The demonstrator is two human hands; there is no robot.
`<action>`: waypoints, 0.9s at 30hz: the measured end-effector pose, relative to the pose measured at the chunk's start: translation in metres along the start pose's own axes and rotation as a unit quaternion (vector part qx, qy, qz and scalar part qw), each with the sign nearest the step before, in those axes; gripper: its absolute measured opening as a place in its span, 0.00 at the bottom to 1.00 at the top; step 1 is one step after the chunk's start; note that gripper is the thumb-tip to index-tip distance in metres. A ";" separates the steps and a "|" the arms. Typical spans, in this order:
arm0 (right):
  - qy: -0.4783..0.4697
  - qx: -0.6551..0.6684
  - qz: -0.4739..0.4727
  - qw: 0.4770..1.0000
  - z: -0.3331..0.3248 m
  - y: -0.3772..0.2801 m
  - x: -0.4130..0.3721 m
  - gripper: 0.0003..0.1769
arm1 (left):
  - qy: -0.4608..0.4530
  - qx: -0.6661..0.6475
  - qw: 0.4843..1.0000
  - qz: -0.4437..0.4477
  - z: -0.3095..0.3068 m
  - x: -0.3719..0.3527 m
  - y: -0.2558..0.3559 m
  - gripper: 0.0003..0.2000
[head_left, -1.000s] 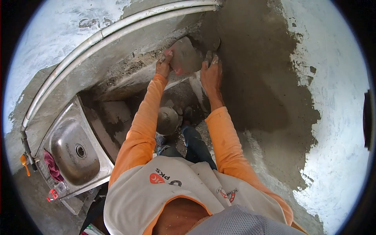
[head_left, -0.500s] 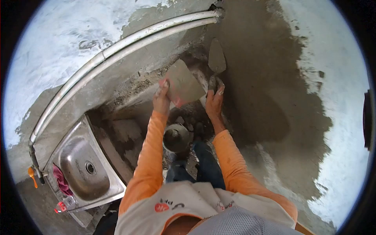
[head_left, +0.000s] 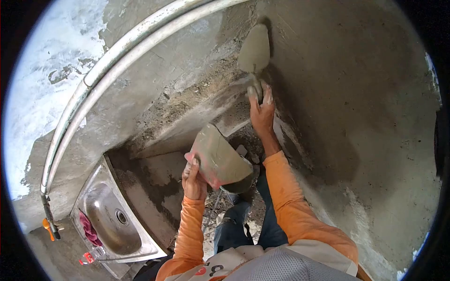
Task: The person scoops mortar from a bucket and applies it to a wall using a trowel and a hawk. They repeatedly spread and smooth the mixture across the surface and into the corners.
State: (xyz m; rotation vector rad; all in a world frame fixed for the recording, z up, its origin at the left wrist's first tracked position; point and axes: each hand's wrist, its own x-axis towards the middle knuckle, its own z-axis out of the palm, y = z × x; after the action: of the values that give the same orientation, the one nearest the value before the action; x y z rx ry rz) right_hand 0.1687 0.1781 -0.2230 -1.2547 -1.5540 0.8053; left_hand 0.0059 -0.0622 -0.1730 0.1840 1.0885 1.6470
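My left hand (head_left: 192,181) is closed on the near edge of a pinkish-red flat board (head_left: 219,152), its face coated in grey mortar. The board hangs tilted above the floor and overlaps a bucket (head_left: 240,185) below it. My right hand (head_left: 262,110) grips the handle of a pointed trowel (head_left: 255,49), fingers wrapped round it. Grey mortar covers the blade, which lies close to the corner where the two walls meet, its tip pointing up and away.
A steel sink (head_left: 110,225) stands at lower left, with a dark red cloth (head_left: 89,228) and a plastic bottle (head_left: 93,255) on its edge. Two pale pipes (head_left: 86,89) curve along the left wall to an orange-handled tap (head_left: 48,229). Damp grey plaster (head_left: 356,93) covers the right wall.
My right hand has raised the trowel further up along the wall corner. The board in my left hand has dropped lower and tilted, now overlapping the bucket. The whole view has shifted.
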 end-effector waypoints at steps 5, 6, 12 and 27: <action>-0.040 0.086 0.035 0.995 0.000 -0.040 0.050 0.39 | 0.002 0.005 1.000 -0.008 0.000 -0.016 -0.002 0.15; -0.040 0.087 0.037 0.995 0.005 -0.036 0.056 0.39 | 0.005 0.005 1.000 -0.005 -0.001 -0.016 -0.005 0.15; 0.053 0.043 -0.033 0.997 0.030 -0.029 0.089 0.26 | 0.018 -0.015 1.000 -0.004 0.003 -0.019 -0.017 0.14; -0.006 0.078 -0.004 0.997 0.017 -0.043 0.088 0.27 | 0.001 -0.009 1.000 -0.014 0.010 -0.024 -0.017 0.16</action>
State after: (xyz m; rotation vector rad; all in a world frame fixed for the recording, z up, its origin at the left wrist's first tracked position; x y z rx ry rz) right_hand 0.1358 0.2536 -0.1669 -1.1313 -1.4738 0.9129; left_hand 0.0333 -0.0770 -0.1697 0.1535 1.0727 1.6319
